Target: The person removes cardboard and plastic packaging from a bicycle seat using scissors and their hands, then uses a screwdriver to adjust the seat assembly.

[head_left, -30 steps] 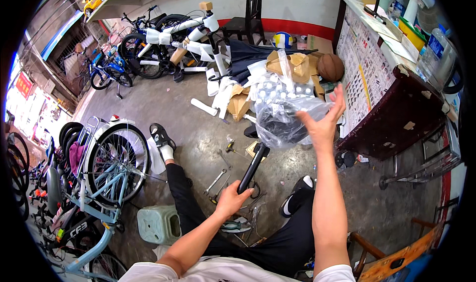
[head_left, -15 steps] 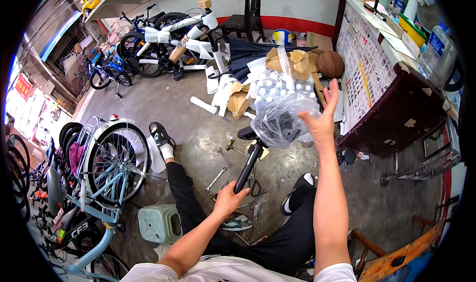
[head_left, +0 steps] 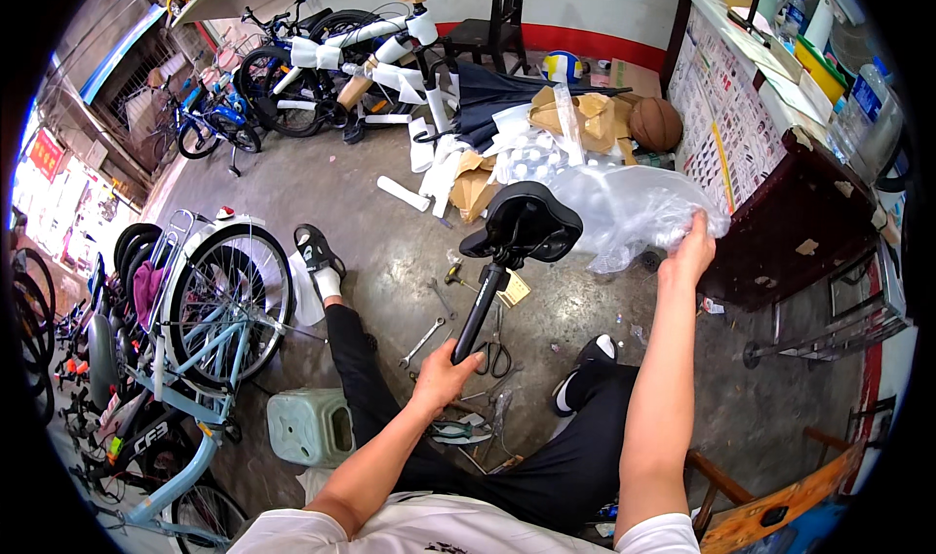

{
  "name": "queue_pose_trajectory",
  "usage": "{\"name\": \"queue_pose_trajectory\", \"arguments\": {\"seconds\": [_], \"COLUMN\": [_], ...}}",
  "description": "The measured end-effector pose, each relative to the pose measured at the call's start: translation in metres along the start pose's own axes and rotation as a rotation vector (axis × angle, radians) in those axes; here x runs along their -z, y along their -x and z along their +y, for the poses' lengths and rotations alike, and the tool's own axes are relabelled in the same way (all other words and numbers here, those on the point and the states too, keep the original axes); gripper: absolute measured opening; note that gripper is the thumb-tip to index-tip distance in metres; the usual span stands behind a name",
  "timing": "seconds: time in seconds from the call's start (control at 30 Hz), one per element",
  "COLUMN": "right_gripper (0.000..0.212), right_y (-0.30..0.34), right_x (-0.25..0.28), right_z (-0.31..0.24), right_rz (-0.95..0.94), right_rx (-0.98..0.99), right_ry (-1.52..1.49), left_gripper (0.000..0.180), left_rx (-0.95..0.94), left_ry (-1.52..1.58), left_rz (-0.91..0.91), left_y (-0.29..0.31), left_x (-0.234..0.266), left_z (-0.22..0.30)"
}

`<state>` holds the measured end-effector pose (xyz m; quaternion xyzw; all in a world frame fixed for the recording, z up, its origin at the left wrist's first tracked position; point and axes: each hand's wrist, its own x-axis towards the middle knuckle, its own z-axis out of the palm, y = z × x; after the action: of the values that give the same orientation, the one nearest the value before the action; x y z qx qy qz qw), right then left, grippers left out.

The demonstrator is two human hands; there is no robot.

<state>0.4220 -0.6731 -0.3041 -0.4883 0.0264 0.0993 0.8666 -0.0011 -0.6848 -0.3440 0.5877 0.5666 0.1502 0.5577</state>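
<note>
My left hand [head_left: 446, 377] is closed round the lower end of a black seat post [head_left: 478, 312]. On its top a black bicycle saddle [head_left: 519, 225] shows uncovered. Off to the right, my right hand [head_left: 690, 254] grips a clear plastic bag [head_left: 624, 208], which trails leftward behind the saddle. Below the post, scissors [head_left: 497, 357] with black handles, a wrench [head_left: 426, 342] and pliers [head_left: 460, 431] lie on the floor between my legs.
A light blue bicycle [head_left: 219, 349] stands at left, beside a pale green plastic stool [head_left: 310, 427]. Farther off are cardboard [head_left: 474, 190], a basketball [head_left: 655, 125] and a bicycle frame in white wrapping [head_left: 361, 36]. A dark counter [head_left: 795, 218] borders the right, with a wooden chair [head_left: 790, 500] nearer me.
The plastic bag has come off the saddle and moved right in my right hand, which was open before. My left hand still holds the post, now with the saddle fully in sight.
</note>
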Motion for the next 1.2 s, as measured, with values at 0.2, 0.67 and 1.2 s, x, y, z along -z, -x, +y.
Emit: {"name": "queue_pose_trajectory", "arguments": {"seconds": [0.2,0.67,1.2], "right_gripper": [0.03,0.024,0.063], "right_y": [-0.015,0.05,-0.034], "right_x": [0.019,0.003,-0.231], "right_z": [0.009,0.07,0.07], "right_rz": [-0.036,-1.123,-0.863], "right_rx": [-0.14,-0.245,0.627], "right_ry": [0.111,1.333,0.794], "left_gripper": [0.024,0.034,0.027], "left_rx": [0.042,0.004,-0.008], "left_ry": [0.186,0.051,-0.101], "left_rz": [-0.083,0.075,0.223], "left_y": [0.008,0.023,0.034], "left_x": [0.012,0.045,0.092], "left_z": [0.008,-0.032,-0.058]}}
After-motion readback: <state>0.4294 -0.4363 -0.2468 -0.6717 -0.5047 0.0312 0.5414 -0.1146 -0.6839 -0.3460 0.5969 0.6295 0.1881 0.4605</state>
